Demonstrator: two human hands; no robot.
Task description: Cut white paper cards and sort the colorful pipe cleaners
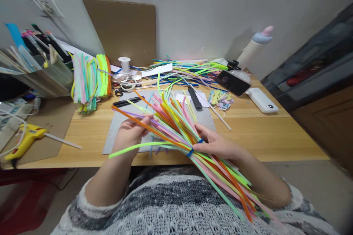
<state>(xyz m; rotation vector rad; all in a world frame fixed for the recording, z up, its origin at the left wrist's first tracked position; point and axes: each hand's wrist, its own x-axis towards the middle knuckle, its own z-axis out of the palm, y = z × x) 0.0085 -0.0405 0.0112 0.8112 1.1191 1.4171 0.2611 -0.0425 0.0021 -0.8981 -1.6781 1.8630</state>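
A thick bundle of coloured pipe cleaners [176, 125] in orange, pink, yellow, green and purple slants across in front of my body. A blue tie [194, 147] cinches it around the middle. My right hand [217, 143] is closed around the bundle right at this tie, thumb on top. At the upper left of the bundle, my left hand [135, 128] pinches a purple pipe cleaner between thumb and fingertips. Near it, an orange strand and a lime green strand stick out to the left of the rest. Beneath lies a grey mat [110, 143], partly covered.
A yellow glue gun [27, 139] lies at the left. Behind it stand a pen box [52, 77] and a folded pipe cleaner stack [91, 77]. Scissors [119, 91], loose pipe cleaners [187, 69], a phone [233, 82] and a white power bank [263, 100] sit farther back.
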